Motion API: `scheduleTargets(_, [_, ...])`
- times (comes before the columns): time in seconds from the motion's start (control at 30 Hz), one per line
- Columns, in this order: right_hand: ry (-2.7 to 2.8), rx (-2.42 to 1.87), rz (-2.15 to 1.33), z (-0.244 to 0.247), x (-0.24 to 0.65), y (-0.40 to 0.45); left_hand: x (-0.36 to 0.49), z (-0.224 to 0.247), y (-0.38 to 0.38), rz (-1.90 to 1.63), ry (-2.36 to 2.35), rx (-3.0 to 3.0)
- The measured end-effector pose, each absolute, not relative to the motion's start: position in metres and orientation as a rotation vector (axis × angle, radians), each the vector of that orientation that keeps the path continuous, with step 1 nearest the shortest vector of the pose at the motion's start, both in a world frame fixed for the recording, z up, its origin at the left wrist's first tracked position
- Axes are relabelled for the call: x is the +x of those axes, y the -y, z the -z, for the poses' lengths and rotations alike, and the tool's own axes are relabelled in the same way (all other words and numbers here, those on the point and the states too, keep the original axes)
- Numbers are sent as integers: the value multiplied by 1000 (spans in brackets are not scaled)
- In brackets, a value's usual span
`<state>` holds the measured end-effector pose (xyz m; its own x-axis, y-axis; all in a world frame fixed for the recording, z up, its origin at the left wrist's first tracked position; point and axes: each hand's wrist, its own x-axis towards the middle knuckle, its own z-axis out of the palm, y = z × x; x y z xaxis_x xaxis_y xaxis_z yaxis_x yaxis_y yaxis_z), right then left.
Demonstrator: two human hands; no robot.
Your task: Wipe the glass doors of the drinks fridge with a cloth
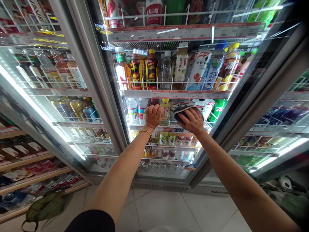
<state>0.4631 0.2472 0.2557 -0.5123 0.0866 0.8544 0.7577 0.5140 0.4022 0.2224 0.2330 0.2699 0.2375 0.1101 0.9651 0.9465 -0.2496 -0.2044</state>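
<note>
A glass cooler door [145, 176] with a grey metal frame stands in front of me, with rows of drinks behind it. My right hand [194, 120] presses a dark pad with a pale edge [180, 112] to the glass; whether it is a cloth or a sponge I cannot tell. Just left of it, my left hand [154, 116] is at the glass with its fingers curled in. Whatever those fingers may hold is hidden. Below this hand, a gold bracelet [146, 132] circles the wrist. A yellow-capped bottle [165, 108] shows between the two hands.
Metal door frames [90, 71] flank the glass. Bottles on wire shelves fill the cooler, with a price strip [178, 94] above my hands. A green bag [45, 207] lies at lower left beside wooden shelves [36, 159]. Pale floor tiles [164, 206] run along the cooler's base.
</note>
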Motion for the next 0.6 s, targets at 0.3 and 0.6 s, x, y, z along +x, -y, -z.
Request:
scheduleTargets(0.3, [1314, -1002, 845, -288, 375, -244, 225, -267, -236, 1150, 1054, -1606])
scheduleTargets(0.6, [2032, -654, 998, -248, 434, -243, 225, -269, -235, 1167, 975, -1547])
